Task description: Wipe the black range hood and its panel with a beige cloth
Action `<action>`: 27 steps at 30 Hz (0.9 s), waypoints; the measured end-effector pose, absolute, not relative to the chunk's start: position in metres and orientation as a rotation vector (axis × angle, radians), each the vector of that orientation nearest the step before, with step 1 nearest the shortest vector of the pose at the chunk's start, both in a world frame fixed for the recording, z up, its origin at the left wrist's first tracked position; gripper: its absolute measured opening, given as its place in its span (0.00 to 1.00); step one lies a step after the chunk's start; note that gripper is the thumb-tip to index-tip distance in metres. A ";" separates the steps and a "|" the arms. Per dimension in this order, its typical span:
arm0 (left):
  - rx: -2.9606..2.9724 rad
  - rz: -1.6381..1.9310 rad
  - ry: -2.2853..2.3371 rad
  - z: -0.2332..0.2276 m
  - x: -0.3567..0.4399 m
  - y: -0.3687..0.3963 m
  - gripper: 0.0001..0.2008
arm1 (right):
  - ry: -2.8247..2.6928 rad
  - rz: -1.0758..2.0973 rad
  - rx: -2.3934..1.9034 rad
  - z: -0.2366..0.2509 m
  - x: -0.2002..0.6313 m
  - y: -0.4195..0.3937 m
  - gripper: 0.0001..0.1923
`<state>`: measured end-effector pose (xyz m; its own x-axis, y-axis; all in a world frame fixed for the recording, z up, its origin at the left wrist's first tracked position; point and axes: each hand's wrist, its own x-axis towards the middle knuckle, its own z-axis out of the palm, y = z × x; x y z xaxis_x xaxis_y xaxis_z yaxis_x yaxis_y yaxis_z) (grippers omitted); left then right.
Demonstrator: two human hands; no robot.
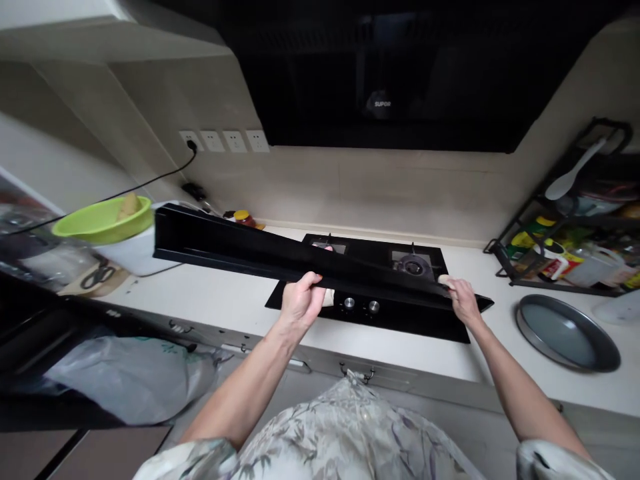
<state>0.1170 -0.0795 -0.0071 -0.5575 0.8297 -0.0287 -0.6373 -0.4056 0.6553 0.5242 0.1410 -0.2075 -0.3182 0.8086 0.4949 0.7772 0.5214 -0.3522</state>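
A long black channel-shaped panel [240,248] is held in the air over the black gas hob [367,320], tilted, its left end the nearer and larger one. My left hand [301,301] grips its lower edge near the middle, thumb on the front and fingers hidden behind. Beside those fingers a bit of whitish cloth [329,298] shows below the panel. Near the panel's right end my right hand [463,300] is closed, pressing a small pale piece [444,280], perhaps cloth or sponge, against the upper edge.
Overhead hangs a black range hood [383,127]. A pan [567,333] lies on the right of the white counter [230,300], below a black rack [560,267] of bottles. Left stand a green basin [105,223], scissors [99,275] and a plugged-in cord [150,180].
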 end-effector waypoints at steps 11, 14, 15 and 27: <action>1.116 1.694 0.484 0.016 0.107 -0.064 0.39 | -1.955 0.558 -1.270 -0.206 0.551 0.167 0.18; 1.061 1.746 0.507 0.012 0.108 -0.059 0.36 | -1.894 0.554 -1.291 -0.198 0.523 0.157 0.19; 1.032 1.756 0.527 0.012 0.108 -0.059 0.37 | -1.901 0.562 -1.271 -0.192 0.509 0.153 0.19; 0.860 1.838 0.664 0.014 0.127 -0.057 0.37 | -2.287 0.494 -0.287 -0.021 0.277 0.080 0.24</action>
